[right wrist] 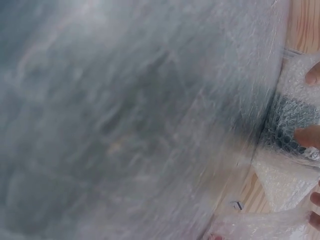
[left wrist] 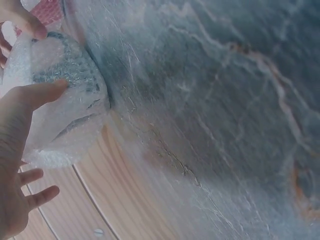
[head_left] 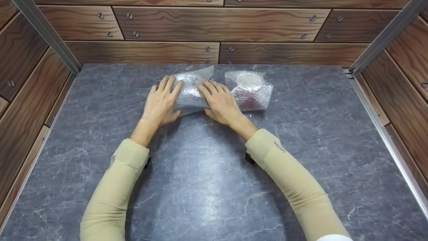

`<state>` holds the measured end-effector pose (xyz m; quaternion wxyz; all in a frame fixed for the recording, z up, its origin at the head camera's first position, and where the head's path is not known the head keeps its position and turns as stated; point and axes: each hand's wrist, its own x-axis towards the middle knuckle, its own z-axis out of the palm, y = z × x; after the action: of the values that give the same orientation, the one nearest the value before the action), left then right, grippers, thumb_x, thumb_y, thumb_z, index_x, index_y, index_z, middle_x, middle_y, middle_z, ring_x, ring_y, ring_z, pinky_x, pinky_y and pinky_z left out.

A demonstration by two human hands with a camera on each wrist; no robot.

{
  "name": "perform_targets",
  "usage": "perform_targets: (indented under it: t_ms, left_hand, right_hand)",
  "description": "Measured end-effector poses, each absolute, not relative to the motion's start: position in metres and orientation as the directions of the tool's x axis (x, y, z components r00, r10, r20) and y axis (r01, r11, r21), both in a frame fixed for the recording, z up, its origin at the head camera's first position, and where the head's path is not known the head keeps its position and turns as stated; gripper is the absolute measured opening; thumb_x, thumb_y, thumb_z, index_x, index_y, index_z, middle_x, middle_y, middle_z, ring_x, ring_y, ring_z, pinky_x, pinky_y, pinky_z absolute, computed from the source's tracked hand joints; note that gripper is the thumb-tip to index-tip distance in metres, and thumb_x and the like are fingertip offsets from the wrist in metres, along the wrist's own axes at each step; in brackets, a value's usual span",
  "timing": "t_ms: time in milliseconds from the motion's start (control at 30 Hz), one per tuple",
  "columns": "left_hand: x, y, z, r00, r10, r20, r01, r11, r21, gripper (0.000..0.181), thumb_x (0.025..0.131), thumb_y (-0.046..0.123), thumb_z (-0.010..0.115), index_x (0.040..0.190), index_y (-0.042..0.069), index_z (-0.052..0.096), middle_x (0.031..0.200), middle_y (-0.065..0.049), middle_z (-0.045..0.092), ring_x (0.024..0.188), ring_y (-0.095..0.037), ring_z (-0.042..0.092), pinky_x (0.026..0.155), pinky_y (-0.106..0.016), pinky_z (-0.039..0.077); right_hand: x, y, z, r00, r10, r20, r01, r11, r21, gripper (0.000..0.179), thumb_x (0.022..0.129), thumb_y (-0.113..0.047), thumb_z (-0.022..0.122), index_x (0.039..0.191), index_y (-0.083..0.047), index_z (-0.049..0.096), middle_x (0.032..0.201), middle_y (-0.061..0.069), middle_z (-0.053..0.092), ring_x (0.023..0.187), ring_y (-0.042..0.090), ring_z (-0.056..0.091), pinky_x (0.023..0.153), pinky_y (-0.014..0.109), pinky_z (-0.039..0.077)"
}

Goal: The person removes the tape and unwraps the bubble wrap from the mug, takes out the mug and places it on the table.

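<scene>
A bubble-wrap bundle [head_left: 190, 89] lies near the back middle of the table, under both hands. My left hand [head_left: 160, 102] rests on its left side, fingers spread and nearly straight, with the thumb at the near edge. On its right side lies my right hand [head_left: 220, 102], fingers extended over the top and thumb toward the near edge. Dark grey shows through the wrap [left wrist: 70, 65] in the left wrist view; what it contains is hidden. The right wrist view has one thumb [right wrist: 307, 136] laid against the bubbles.
Just right of the right hand sits a second bubble-wrapped bundle [head_left: 265, 92], with a pale round thing and something dark red showing through. The grey marbled table [head_left: 207, 187] is bordered by wood-patterned walls [head_left: 220, 25] and metal rails [head_left: 384, 124].
</scene>
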<state>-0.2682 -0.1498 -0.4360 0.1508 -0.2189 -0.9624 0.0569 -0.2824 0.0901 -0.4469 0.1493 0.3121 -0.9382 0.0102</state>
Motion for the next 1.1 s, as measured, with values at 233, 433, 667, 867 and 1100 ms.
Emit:
perform_targets:
  t_ms: [233,433,667,867,1100]
  left_hand:
    - [-0.267,-0.151,-0.436,-0.858,0.433,0.276,0.394,0.9,-0.186,0.101,0.081,0.052,0.083,0.161,0.012,0.035,0.161,-0.021,0.044,0.146,-0.044,0.046,0.107,-0.057,0.054]
    - [-0.264,-0.152,-0.436,-0.861,0.434,0.267,0.392,0.899,-0.197,0.1,0.082,0.053,0.082,0.161,0.012,0.035,0.161,-0.02,0.045,0.147,-0.043,0.046,0.108,-0.057,0.053]
    - [-0.26,-0.152,-0.436,-0.849,0.448,0.28,0.407,0.892,-0.196,0.1,0.081,0.053,0.082,0.16,0.012,0.037,0.16,-0.02,0.047,0.147,-0.044,0.047,0.107,-0.058,0.053]
    - [-0.255,-0.152,-0.436,-0.836,0.461,0.297,0.421,0.887,-0.19,0.098,0.08,0.053,0.083,0.159,0.012,0.04,0.157,-0.02,0.05,0.146,-0.044,0.047,0.106,-0.058,0.053]
    - [-0.248,-0.152,-0.437,-0.827,0.472,0.307,0.425,0.881,-0.209,0.097,0.08,0.054,0.082,0.158,0.014,0.041,0.154,-0.019,0.052,0.145,-0.043,0.049,0.103,-0.057,0.055]
  right_hand:
    - [-0.282,0.091,-0.446,-0.742,-0.602,0.294,-0.6,0.793,0.109,0.082,0.088,-0.034,0.082,0.156,-0.014,0.041,0.161,0.015,0.05,0.145,0.037,0.052,0.124,0.049,0.044]
    - [-0.28,0.091,-0.445,-0.739,-0.611,0.284,-0.601,0.788,0.13,0.079,0.088,-0.036,0.082,0.154,-0.013,0.044,0.159,0.014,0.052,0.145,0.036,0.053,0.123,0.049,0.045]
    - [-0.276,0.094,-0.442,-0.742,-0.62,0.255,-0.603,0.783,0.152,0.081,0.09,-0.038,0.08,0.156,-0.014,0.041,0.161,0.014,0.05,0.146,0.036,0.052,0.123,0.051,0.044]
    - [-0.271,0.097,-0.441,-0.725,-0.637,0.261,-0.615,0.77,0.171,0.08,0.09,-0.039,0.08,0.156,-0.014,0.042,0.159,0.014,0.052,0.144,0.036,0.053,0.121,0.051,0.046]
    - [-0.266,0.1,-0.441,-0.712,-0.649,0.269,-0.623,0.76,0.183,0.077,0.09,-0.038,0.079,0.154,-0.015,0.044,0.158,0.013,0.053,0.143,0.036,0.054,0.119,0.051,0.048]
